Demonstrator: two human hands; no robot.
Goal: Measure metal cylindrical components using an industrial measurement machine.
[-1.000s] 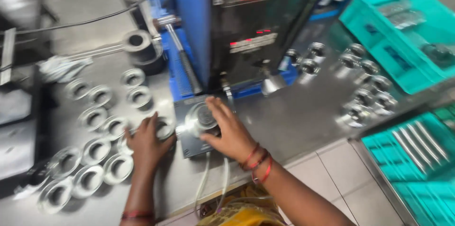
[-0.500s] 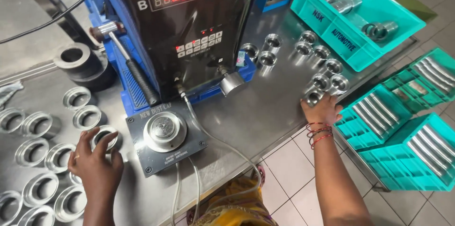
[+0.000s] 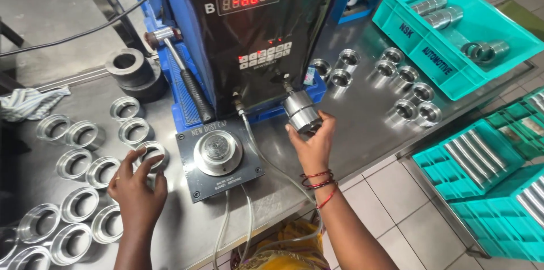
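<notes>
My right hand (image 3: 315, 144) is closed around a silver metal cylinder (image 3: 301, 112) with a thin stem on top, just in front of the black and blue machine (image 3: 255, 32). My left hand (image 3: 137, 186) rests with fingers spread on the steel table (image 3: 351, 117), its fingertips at a shiny metal ring (image 3: 152, 152). Several more rings (image 3: 73, 202) lie to its left. Between my hands sits a black base plate with a round silver disc (image 3: 217, 152), and hoses run from it.
Several short metal sleeves (image 3: 409, 93) stand on the table to the right. A teal crate (image 3: 453, 60) at the back right holds metal tubes, and more teal crates (image 3: 481, 162) sit lower right. At the back left are a black ring block (image 3: 129, 66) and a cloth (image 3: 28, 103).
My right hand has come back from the sleeves at the right edge and now grips the silver cylinder by the machine. My left hand stays near the rings.
</notes>
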